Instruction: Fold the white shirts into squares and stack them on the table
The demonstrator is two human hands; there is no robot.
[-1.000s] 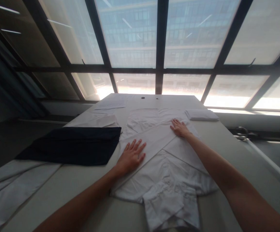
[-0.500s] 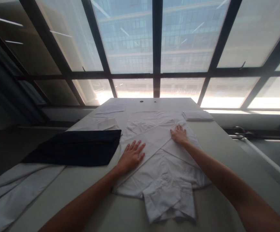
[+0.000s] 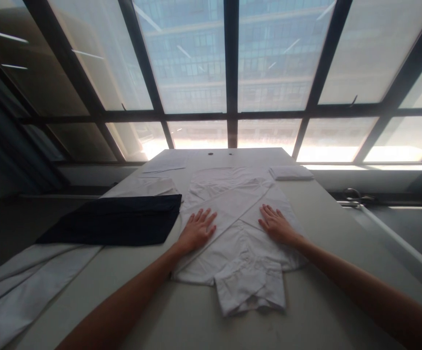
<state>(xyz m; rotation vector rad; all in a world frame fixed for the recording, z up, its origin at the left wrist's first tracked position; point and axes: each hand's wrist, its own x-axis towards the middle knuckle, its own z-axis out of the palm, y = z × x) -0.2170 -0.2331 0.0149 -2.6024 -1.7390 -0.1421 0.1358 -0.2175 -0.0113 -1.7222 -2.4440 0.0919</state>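
A white garment (image 3: 232,243), which looks like a shirt, lies spread on the white table (image 3: 152,296) with one panel folded diagonally across it. Its narrower end, perhaps a sleeve or collar, points toward me and shows creases. My left hand (image 3: 198,229) rests flat on the left side of the folded panel, fingers spread. On the right side of the garment lies my right hand (image 3: 277,224), palm down with its fingers stretched out. Neither hand grips the cloth.
Left of the garment is a dark navy folded cloth (image 3: 116,221), partly over a white cloth (image 3: 32,287) that hangs off the table's side. A folded white stack (image 3: 291,172) and papers (image 3: 165,164) lie farther back. Large windows (image 3: 196,58) stand beyond the table.
My right hand has slid toward me over the garment, away from its far right part. My left hand stays nearly in place. The view has shifted slightly.
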